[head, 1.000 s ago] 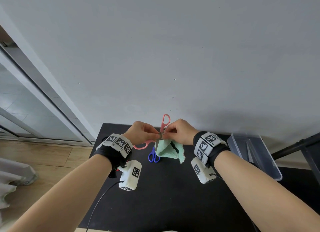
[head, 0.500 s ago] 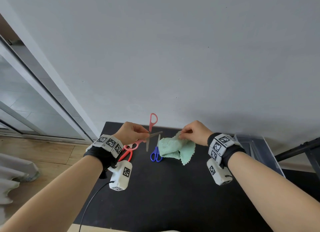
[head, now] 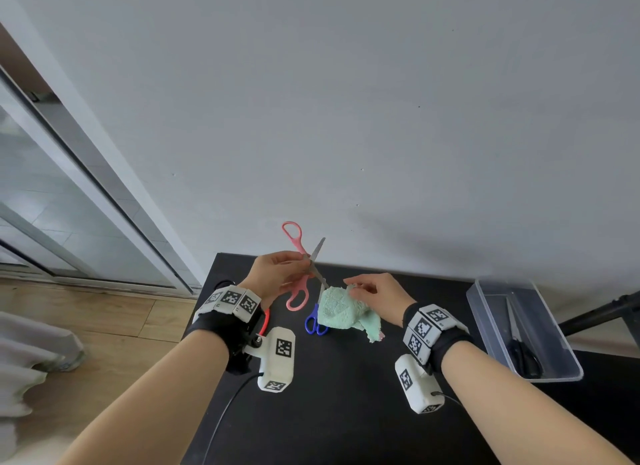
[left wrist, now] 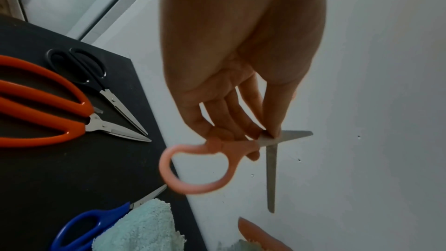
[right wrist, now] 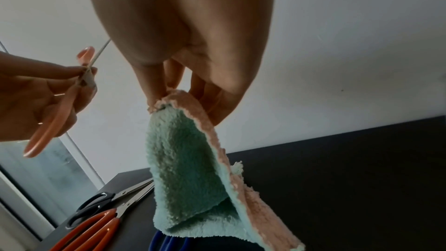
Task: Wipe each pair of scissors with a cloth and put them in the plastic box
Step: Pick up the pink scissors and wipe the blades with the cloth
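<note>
Scissors with pink handles are up off the black table in your left hand, whose fingertips pinch them right at the pivot. Their blades stand spread wide apart, one pointing up toward the wall and the other slanting down to the cloth. Your right hand pinches the top edge of that mint-green cloth between thumb and fingers, so it hangs in a loose fold, with its lower end draped near the table; the right wrist view shows a pink reverse side along the fold. Blue-handled scissors lie on the table, partly tucked under the cloth. Farther left on the table, orange-handled scissors and black-handled scissors lie side by side, blades closed. Well apart to your right stands the clear plastic box, and one pair of dark-handled scissors already lies inside it, along its length. Whether the lower blade touches the cloth cannot be told.
</note>
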{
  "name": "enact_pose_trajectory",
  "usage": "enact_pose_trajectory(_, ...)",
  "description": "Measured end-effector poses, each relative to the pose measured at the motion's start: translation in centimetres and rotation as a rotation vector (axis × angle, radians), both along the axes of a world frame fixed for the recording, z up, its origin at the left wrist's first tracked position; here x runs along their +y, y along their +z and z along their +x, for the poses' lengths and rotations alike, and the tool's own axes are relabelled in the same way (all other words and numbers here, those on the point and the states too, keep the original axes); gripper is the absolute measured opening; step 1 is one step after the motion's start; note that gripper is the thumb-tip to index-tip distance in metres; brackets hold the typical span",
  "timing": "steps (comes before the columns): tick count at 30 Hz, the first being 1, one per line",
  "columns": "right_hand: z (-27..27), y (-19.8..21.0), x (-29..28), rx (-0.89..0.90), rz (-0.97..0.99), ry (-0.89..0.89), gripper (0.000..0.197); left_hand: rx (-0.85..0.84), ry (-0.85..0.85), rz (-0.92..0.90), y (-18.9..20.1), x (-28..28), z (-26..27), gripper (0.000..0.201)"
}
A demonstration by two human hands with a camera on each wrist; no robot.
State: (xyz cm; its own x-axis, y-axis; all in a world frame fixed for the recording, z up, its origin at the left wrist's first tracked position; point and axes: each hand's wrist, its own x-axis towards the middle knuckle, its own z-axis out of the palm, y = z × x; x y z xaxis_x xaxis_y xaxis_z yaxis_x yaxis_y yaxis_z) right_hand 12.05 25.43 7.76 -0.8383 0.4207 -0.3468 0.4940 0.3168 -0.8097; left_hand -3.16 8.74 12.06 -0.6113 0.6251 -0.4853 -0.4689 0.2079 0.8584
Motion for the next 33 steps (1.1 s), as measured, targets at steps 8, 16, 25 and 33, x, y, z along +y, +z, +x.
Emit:
enact_pose_trajectory(8, -0.4, 0.2, -0.5, 0.014, -0.076, -0.037, 0.017, -0.047, 0.061, -0.005, -0.4, 0.6, -0.1, 0.003)
enact_pose_trajectory(16, -0.7, 1.3, -1.3, 0.020, -0.242, -0.038, 0.019, -0.097, 0.103, 0.038, -0.3, 1.1, 0.0, 0.008)
enact_pose_trajectory(25, -0.8, 1.7, -1.8, 0.041, -0.293, -0.075, 0.023, -0.130, 0.127, 0.065, -0.2, 1.1, 0.4, 0.014)
enact_pose_trajectory(33, -1.1, 2.9, -2.8, 0.139, -0.333, -0.121, 0.036, -0.165, 0.134, 0.099, 0.4, 1.1, 1.1, 0.027)
